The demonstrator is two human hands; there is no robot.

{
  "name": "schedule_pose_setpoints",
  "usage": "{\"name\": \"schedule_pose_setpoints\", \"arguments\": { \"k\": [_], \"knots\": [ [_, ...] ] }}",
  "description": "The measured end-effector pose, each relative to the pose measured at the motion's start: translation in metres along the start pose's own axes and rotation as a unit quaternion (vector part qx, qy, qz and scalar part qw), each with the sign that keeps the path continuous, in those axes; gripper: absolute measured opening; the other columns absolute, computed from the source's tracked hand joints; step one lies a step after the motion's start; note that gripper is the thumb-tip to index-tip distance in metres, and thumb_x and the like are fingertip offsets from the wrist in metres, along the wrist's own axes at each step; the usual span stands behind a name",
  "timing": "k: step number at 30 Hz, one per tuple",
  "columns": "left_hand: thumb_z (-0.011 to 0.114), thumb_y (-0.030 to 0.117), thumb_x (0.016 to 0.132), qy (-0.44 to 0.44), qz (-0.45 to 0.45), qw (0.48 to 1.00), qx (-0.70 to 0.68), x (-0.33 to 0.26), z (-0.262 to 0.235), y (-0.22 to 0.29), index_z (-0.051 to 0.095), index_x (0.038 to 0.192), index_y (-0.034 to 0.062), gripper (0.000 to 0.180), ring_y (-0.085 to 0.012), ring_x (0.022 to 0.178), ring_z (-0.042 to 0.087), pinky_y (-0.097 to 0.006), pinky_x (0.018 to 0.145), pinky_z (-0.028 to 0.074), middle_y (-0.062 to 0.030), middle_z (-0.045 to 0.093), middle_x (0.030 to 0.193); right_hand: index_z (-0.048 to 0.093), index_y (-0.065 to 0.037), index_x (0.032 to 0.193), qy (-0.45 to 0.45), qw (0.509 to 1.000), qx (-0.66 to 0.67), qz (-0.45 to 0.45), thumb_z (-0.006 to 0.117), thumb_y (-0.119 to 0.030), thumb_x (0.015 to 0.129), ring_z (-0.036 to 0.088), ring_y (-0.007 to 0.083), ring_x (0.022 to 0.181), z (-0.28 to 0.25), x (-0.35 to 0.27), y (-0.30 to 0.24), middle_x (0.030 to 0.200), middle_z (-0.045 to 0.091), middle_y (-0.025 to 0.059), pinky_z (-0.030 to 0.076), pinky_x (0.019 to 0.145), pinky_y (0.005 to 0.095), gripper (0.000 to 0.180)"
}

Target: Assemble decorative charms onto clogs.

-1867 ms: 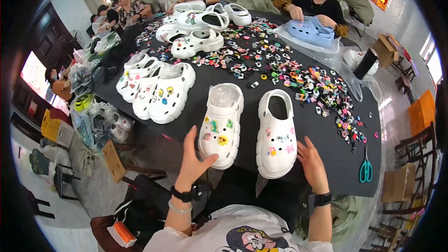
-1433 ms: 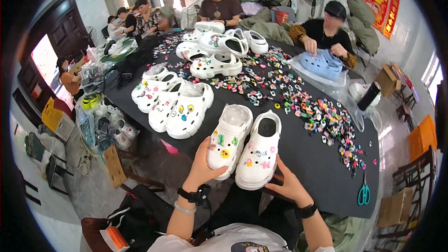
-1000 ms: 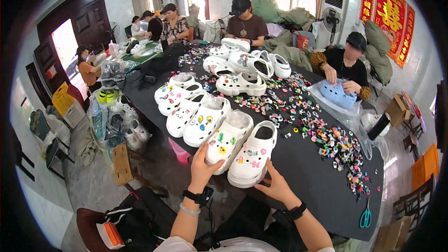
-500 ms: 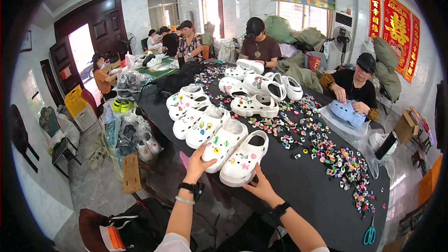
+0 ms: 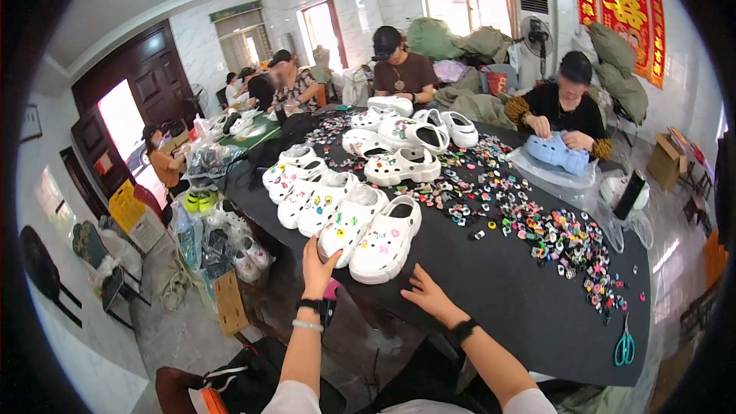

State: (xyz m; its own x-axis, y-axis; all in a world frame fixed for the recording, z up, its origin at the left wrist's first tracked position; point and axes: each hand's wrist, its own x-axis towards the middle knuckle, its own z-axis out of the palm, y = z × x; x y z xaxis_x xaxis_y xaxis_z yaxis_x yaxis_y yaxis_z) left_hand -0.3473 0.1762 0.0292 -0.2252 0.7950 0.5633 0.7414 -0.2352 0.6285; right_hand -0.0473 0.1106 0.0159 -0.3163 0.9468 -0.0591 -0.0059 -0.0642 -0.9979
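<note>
Two white clogs stand side by side at the table's near edge, toes toward me. The left clog (image 5: 351, 224) carries green and yellow charms; the right clog (image 5: 386, 241) has pink and other small ones. My left hand (image 5: 317, 270) is at the left clog's toe, thumb and fingers apart, seemingly touching it without a grip. Off to the right of the pair, my right hand (image 5: 431, 295) is open over the black table, fingers spread and holding nothing. Behind the left clog, more decorated white clogs (image 5: 316, 203) stand in a row.
Loose colourful charms (image 5: 563, 241) cover much of the black table (image 5: 491, 307). Teal-handled scissors (image 5: 625, 345) lie near its right edge. Across the table, one person handles a blue clog (image 5: 557, 153) over clear plastic; another sits behind further white clogs (image 5: 402, 167). A wooden stool (image 5: 229, 303) stands at left.
My right hand has let go of the right clog and drawn away, fingers spreading. My left hand has loosened at the left clog's toe. The head view has shifted.
</note>
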Motion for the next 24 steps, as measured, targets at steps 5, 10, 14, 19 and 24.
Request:
{"name": "schedule_pose_setpoints", "arguments": {
  "k": [5,10,14,19,24],
  "knots": [
    [0.076,0.022,0.083,-0.018,0.007,0.996,-0.085,-0.068,0.002,0.033,0.041,0.135,-0.0066,0.069,-0.0385,0.128,0.039,-0.045,0.11,0.029,-0.0243,0.043,0.134,0.038,-0.001,0.144,-0.067,0.987,0.143,0.015,0.06,-0.014,0.096,0.053,0.0266,0.123,-0.062,-0.135,-0.049,0.139,0.05,0.0162,0.042,0.104,0.0352,0.055],
    [0.071,0.015,0.084,-0.097,0.081,0.989,-0.07,-0.129,0.025,0.118,0.037,0.138,-0.0018,0.066,-0.0371,0.134,0.031,-0.046,0.109,0.029,-0.0227,0.033,0.142,0.036,0.001,0.144,0.044,0.97,0.231,-0.055,0.062,-0.023,0.093,0.054,0.027,0.121,-0.135,-0.29,-0.022,0.137,0.05,0.0187,0.043,0.102,0.0398,0.062],
    [0.069,0.012,0.084,-0.196,0.133,0.965,-0.116,-0.16,0.043,0.177,0.038,0.138,0.0008,0.064,-0.0373,0.134,0.031,-0.048,0.11,0.027,-0.0217,0.029,0.144,0.034,-0.002,0.146,0.254,0.931,0.245,-0.093,0.06,-0.027,0.095,0.052,0.0254,0.123,-0.148,-0.395,0.001,0.139,0.048,0.0164,0.042,0.103,0.0384,0.063],
    [0.068,0.014,0.086,-0.319,0.258,0.9,-0.149,-0.191,0.082,0.244,0.039,0.138,0.0008,0.061,-0.0361,0.134,0.031,-0.048,0.11,0.03,-0.0203,0.026,0.145,0.047,-0.004,0.136,0.598,0.689,0.393,-0.115,0.059,-0.025,0.097,0.058,0.0181,0.105,-0.152,-0.515,0.11,0.123,0.057,0.0097,0.048,0.085,0.0311,0.046],
    [0.068,0.017,0.085,-0.401,0.33,0.841,-0.151,-0.222,0.104,0.292,0.041,0.137,0.0018,0.06,-0.0371,0.133,0.03,-0.049,0.109,0.029,-0.0207,0.026,0.145,0.06,-0.008,0.106,0.71,0.374,0.574,-0.162,0.057,-0.015,0.096,0.059,0.0156,0.071,-0.146,-0.622,0.27,0.087,0.064,0.0029,0.048,0.062,0.0282,0.013]
  ]
}}
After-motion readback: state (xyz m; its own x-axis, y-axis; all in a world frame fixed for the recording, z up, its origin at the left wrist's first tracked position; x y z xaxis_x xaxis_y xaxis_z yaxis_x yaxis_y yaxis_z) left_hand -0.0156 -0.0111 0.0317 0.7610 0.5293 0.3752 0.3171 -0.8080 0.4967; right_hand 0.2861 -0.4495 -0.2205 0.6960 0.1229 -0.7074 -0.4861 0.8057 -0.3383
